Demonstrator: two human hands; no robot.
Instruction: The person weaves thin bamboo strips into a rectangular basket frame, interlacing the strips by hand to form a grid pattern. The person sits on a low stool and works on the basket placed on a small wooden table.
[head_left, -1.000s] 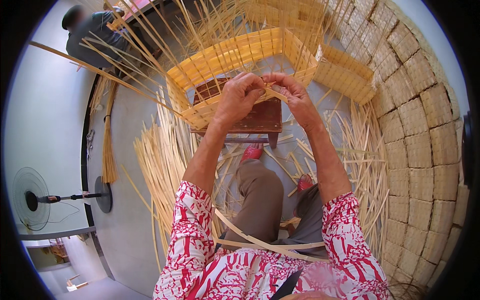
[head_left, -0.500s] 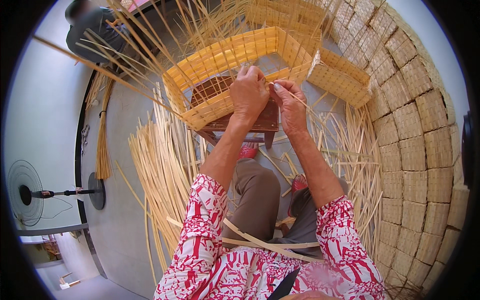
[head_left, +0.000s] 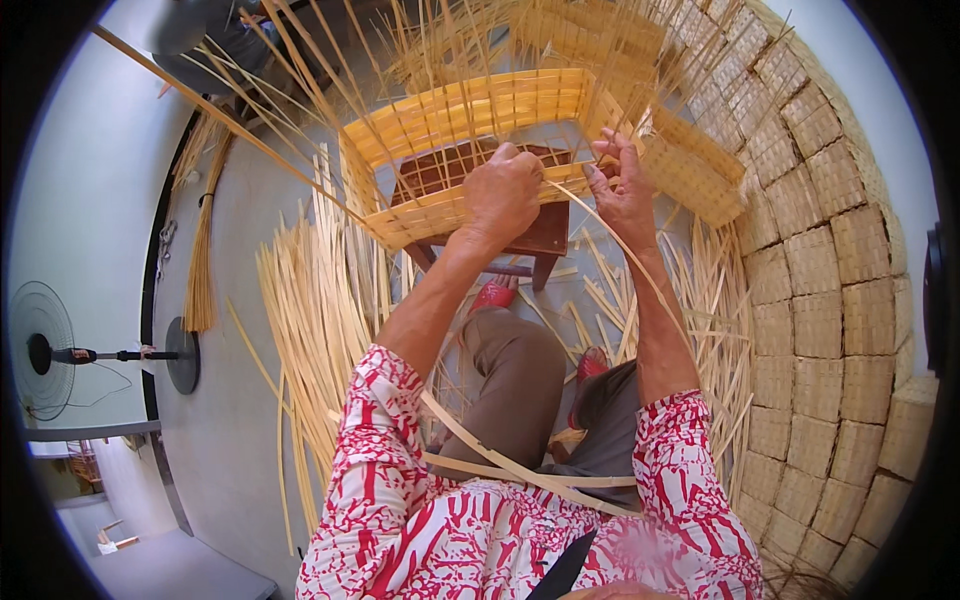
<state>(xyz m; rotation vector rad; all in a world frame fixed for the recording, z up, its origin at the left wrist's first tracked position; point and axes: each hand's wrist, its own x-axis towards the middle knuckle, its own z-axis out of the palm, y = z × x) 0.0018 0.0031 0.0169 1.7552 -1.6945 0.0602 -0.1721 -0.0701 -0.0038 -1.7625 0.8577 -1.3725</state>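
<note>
My left hand (head_left: 505,195) is closed on a thin pale strip (head_left: 640,262) at the near rim of a yellow woven basket (head_left: 455,100); the strip arcs down past my right forearm. My right hand (head_left: 622,195) is raised at the basket's near right corner, fingers bent and apart, beside the uprights and the strip; any contact is unclear. Long uprights (head_left: 320,90) stand out of the basket, which rests on a dark red wooden stool (head_left: 540,235).
Loose strips (head_left: 315,300) lie either side of my legs. Stacked woven squares (head_left: 810,320) line the right, beside another yellow basket (head_left: 700,180). At left stand a fan (head_left: 40,352) and a hanging bundle (head_left: 205,270). Another person (head_left: 200,70) sits at upper left.
My right hand has moved up and rightward, its fingers lifting from their pinch on the strip. My left hand stays at the near rim. The strip now bows in a long arc.
</note>
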